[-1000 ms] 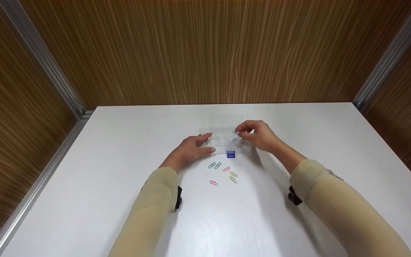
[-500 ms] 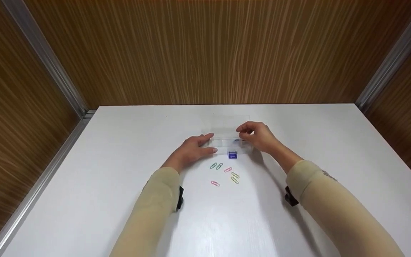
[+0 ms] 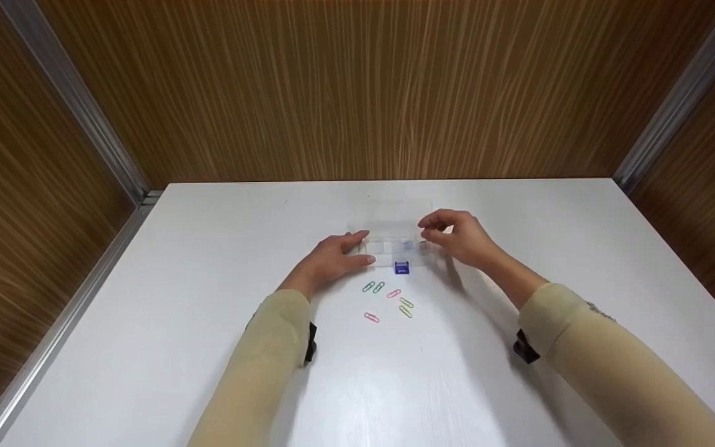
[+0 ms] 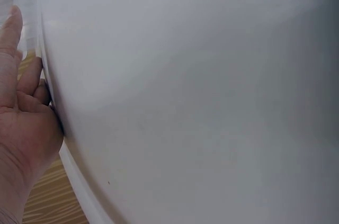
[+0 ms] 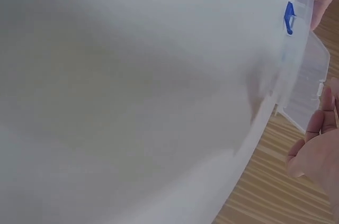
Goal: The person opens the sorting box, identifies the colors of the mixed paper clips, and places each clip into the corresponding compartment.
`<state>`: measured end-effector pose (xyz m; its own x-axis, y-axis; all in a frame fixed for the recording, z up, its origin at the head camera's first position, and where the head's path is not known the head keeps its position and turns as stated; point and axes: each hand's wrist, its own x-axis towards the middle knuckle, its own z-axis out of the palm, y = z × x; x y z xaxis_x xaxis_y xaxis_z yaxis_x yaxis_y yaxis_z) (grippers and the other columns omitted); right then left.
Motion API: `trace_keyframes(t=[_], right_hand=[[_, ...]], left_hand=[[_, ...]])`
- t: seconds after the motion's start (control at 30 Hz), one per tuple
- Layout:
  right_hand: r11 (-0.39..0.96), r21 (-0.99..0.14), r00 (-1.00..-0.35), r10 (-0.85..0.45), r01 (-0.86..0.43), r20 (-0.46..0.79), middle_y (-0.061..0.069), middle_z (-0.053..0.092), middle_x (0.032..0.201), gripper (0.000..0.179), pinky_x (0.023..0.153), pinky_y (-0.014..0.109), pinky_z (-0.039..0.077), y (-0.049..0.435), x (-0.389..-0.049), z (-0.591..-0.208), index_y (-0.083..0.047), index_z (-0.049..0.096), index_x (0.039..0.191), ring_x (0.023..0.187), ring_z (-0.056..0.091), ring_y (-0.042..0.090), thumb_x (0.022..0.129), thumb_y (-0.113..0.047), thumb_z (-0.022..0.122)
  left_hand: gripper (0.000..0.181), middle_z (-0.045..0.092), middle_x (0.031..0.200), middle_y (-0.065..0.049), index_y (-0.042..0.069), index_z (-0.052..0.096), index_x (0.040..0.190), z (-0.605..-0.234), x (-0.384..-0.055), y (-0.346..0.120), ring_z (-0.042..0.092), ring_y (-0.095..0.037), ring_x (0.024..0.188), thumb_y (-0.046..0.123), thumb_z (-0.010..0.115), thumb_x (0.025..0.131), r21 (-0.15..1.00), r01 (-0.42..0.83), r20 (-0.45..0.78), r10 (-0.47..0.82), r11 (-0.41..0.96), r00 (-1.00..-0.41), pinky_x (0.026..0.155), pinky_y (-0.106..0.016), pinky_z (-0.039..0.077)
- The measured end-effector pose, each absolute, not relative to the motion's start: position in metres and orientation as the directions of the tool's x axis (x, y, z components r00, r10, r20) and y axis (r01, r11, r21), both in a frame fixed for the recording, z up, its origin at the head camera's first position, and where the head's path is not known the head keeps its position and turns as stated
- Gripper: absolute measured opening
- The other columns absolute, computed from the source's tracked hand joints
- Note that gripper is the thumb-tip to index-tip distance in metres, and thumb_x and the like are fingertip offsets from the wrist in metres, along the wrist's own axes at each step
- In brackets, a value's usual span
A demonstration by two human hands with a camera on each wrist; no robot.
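A clear plastic compartment box (image 3: 382, 260) lies on the white table, its clear lid (image 3: 395, 212) folded back behind it. On its front is a blue latch (image 3: 401, 267). My left hand (image 3: 334, 256) holds the box's left end, thumb at the front and index finger at the back. My right hand (image 3: 464, 238) hovers over the right end with loosely bent fingers, and nothing shows between them. A small bluish item (image 3: 408, 246), too blurred to name, lies in a compartment. In the right wrist view, the right hand (image 5: 318, 147) is beside the lid (image 5: 312, 73).
Before the box lie several loose paper clips: green clips (image 3: 373, 287), a pink clip (image 3: 393, 293), yellow clips (image 3: 406, 307) and another pink clip (image 3: 372, 318). A wood-grain panel (image 3: 357, 93) stands behind the table (image 3: 239, 211), with more panels at both sides.
A second ago my right fingers pinched a paper clip over the box; it is gone from them now. The right hand has shifted slightly right. My left hand keeps its place on the box.
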<state>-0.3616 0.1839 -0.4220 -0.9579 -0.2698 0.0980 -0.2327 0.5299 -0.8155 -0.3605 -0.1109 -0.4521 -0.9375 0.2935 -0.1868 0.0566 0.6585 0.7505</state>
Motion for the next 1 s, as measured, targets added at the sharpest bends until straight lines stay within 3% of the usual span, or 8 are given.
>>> trace_keyframes(t=[0.27,0.4,0.63,1.0], right_hand=[[0.522,-0.811,-0.945,-0.308,-0.265,0.111,0.007,0.072,0.108,0.017,0.087,0.035,0.050,0.186,-0.345,-0.418,-0.008,0.076,0.118,0.105,0.058,0.025,0.102,-0.013,0.072],[0.512,-0.809,-0.933,-0.341,-0.289,0.117,0.005,0.072,0.106,0.018,0.089,0.036,0.047,0.186,-0.335,-0.421,-0.004,0.077,0.117,0.103,0.058,0.025,0.101,-0.013,0.074],[0.490,-0.806,-0.903,-0.410,-0.333,0.124,0.003,0.073,0.101,0.017,0.091,0.039,0.041,0.185,-0.322,-0.432,-0.002,0.078,0.112,0.097,0.060,0.023,0.098,-0.010,0.077],[0.474,-0.820,-0.843,-0.538,-0.322,0.020,0.003,0.075,0.103,0.015,0.080,0.024,0.049,0.179,-0.311,-0.451,-0.008,0.081,0.111,0.092,0.059,0.022,0.097,-0.011,0.080]], left_hand=[[0.071,0.033,0.172,0.004,0.045,0.045,0.160,-0.451,-0.360,-0.114,0.020,-0.024,0.162,0.053,0.075,0.097,0.757,0.019,-0.207,0.267,0.653,-0.941,0.130,-0.048,0.016],[0.070,0.033,0.172,0.005,0.046,0.046,0.160,-0.451,-0.360,-0.115,0.020,-0.023,0.162,0.053,0.075,0.096,0.759,0.019,-0.206,0.268,0.651,-0.941,0.130,-0.047,0.016],[0.070,0.035,0.171,0.001,0.039,0.045,0.162,-0.451,-0.360,-0.115,0.021,-0.024,0.162,0.049,0.074,0.099,0.764,0.067,-0.169,0.299,0.641,-0.939,0.130,-0.044,0.015],[0.070,0.035,0.171,0.004,0.043,0.044,0.161,-0.451,-0.361,-0.117,0.021,-0.023,0.161,0.052,0.074,0.098,0.744,0.040,-0.196,0.275,0.667,-0.941,0.130,-0.046,0.016]])
